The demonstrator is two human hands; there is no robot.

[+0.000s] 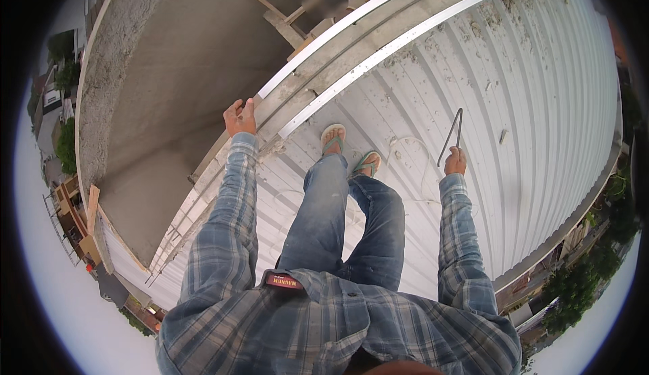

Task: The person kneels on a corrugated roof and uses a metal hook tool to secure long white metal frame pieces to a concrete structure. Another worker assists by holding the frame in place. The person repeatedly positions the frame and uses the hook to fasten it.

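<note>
the right hand (455, 162) was clamped on a bent metal rod (451, 135), its long axis pointing up away from the hand; the left hand (240, 118) gripped the wall ledge (324, 54).

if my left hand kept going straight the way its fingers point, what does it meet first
The left hand already rests on the concrete ledge. Going straight on, it would cross the white metal rail first, it seems, then open air above the grey slab below.

Your left hand (240, 117) is out fwd-left, arm nearly straight, fingers curled over w/ palm down. Your right hand (455, 161) is raised fwd-right, elbow bent, fist closed in a grip. Both sleeves down to wrists.
</note>
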